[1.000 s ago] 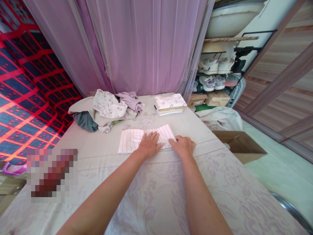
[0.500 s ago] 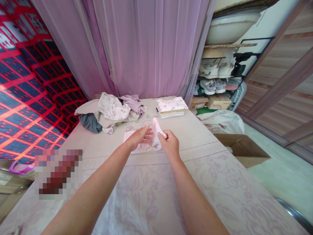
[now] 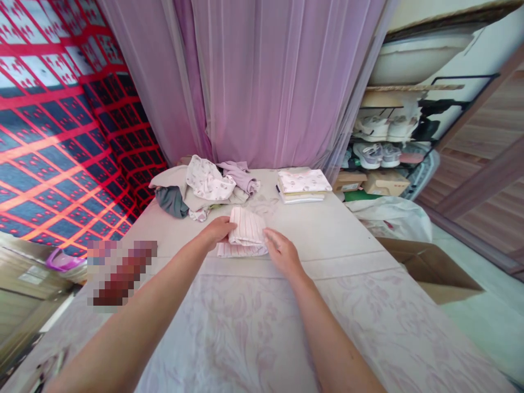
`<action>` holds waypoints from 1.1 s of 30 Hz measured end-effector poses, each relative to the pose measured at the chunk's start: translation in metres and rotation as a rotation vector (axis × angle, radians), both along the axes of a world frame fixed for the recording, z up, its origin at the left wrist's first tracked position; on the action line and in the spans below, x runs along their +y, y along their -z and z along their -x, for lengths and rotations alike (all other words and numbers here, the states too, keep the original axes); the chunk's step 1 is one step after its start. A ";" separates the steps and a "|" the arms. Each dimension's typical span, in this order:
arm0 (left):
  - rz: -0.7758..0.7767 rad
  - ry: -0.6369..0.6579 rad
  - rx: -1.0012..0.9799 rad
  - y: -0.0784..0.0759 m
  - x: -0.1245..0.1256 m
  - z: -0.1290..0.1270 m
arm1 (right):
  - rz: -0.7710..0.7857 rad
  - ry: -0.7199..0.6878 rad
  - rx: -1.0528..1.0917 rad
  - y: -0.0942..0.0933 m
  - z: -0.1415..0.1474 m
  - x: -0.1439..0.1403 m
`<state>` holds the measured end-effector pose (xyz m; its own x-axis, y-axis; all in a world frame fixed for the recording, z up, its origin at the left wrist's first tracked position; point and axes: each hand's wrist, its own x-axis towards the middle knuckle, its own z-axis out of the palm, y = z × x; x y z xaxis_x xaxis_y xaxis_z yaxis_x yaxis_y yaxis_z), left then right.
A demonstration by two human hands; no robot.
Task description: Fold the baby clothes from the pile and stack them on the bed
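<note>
A pink-and-white striped garment (image 3: pixel 248 226), folded into a small bundle, lies on the bed in front of me. Its upper layers are lifted a little over the lower one. My left hand (image 3: pixel 220 230) is closed on its left edge, thumb at the side and the other fingers partly hidden. At the right edge, my right hand (image 3: pixel 283 250) has its fingers together against the cloth, pinching the corner. Behind on the left is a loose heap of clothes (image 3: pixel 207 180). A neat stack of folded clothes (image 3: pixel 305 183) stands at the back right.
A purple curtain (image 3: pixel 266 82) hangs behind the bed (image 3: pixel 245 322). Right of the bed are a cardboard box (image 3: pixel 429 267), a plastic bag (image 3: pixel 397 215) and a shoe rack (image 3: pixel 388 142). Red-checked fabric (image 3: pixel 61 136) hangs at left, above a purple-rimmed container (image 3: pixel 61 259).
The flap that my right hand held upright is folded over to the left. My left hand has gone from open to closed on the garment's left edge. The view has shifted slightly left.
</note>
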<state>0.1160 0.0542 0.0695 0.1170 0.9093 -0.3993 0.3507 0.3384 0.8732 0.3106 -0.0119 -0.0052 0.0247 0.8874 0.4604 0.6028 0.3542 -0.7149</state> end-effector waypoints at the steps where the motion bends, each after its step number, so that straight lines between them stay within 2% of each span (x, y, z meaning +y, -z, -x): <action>1: 0.007 -0.013 -0.008 0.004 -0.002 0.005 | -0.034 -0.028 -0.050 0.004 0.002 0.000; 7: 0.006 -0.068 -0.077 0.026 -0.007 0.024 | -0.106 -0.063 -0.240 0.018 0.018 -0.004; 12: -0.014 -0.094 -0.124 0.034 -0.009 0.033 | -0.101 -0.067 -0.374 0.020 0.021 -0.009; 17: -0.021 -0.053 -0.229 0.030 -0.011 0.028 | -0.123 -0.012 -0.319 0.028 0.021 -0.008; 20: -0.055 -0.015 -0.376 0.023 -0.010 0.014 | -0.108 0.086 -0.251 0.030 0.021 -0.006; 23: -0.055 0.021 -0.442 0.013 -0.011 -0.005 | -0.108 0.148 -0.237 0.023 0.022 -0.006; 29: -0.039 0.121 -0.380 -0.004 -0.016 -0.035 | -0.096 0.169 -0.115 0.003 0.017 -0.007; 31: -0.079 0.167 -0.327 -0.001 -0.016 -0.036 | -0.034 0.200 -0.009 0.000 0.012 -0.007; 33: -0.194 0.198 -0.170 0.007 -0.017 -0.034 | 0.051 0.304 0.106 -0.001 0.007 -0.006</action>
<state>0.1496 0.0371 0.0627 0.3498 0.9192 -0.1806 0.2369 0.0998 0.9664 0.3041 -0.0178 -0.0046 0.3373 0.8538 0.3965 0.5969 0.1317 -0.7914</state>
